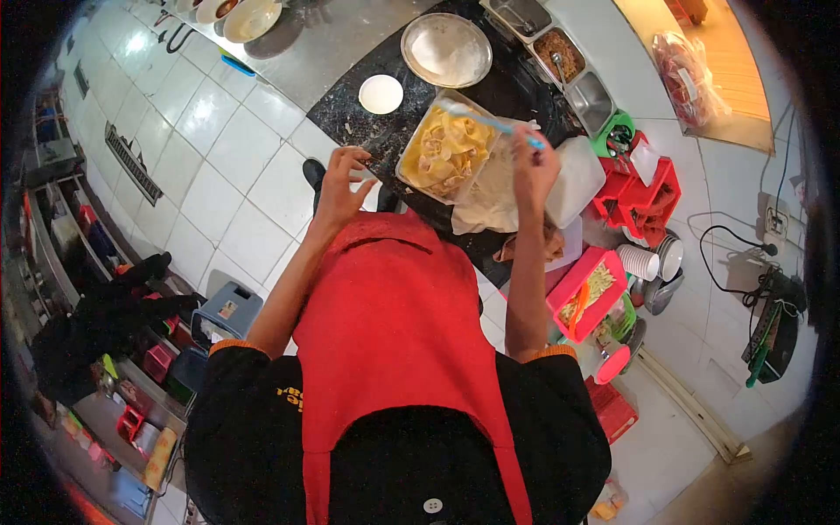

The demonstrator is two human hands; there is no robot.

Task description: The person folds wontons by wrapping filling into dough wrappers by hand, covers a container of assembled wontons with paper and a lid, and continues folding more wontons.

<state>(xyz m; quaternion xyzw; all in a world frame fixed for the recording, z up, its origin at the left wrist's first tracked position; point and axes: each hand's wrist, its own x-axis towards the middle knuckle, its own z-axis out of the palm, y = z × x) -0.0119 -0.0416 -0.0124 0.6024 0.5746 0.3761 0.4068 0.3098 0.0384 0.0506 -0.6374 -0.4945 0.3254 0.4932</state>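
Note:
My right hand (535, 171) is closed on a slim light-blue utensil (494, 124) with a pale end; its exact kind is blurred. That end reaches over the upper edge of a clear plastic tub (409, 168) on the black counter. Inside lie many folded yellow dumplings (448, 149), wonton-like. My left hand (343, 185) hovers near the counter's front edge, left of the tub, fingers curved and apart with nothing in them. Beneath my right forearm, a pale cloth or wrapper sheet (490, 188) lies beside the tub, partly hidden.
Behind the tub stand a small white bowl (381, 94) and a round metal pan (446, 51) dusted white. Metal containers (588, 103), one holding brown filling, line the back right. A white lid (577, 179), red basket (661, 197) and pink tray (602, 284) sit to the right.

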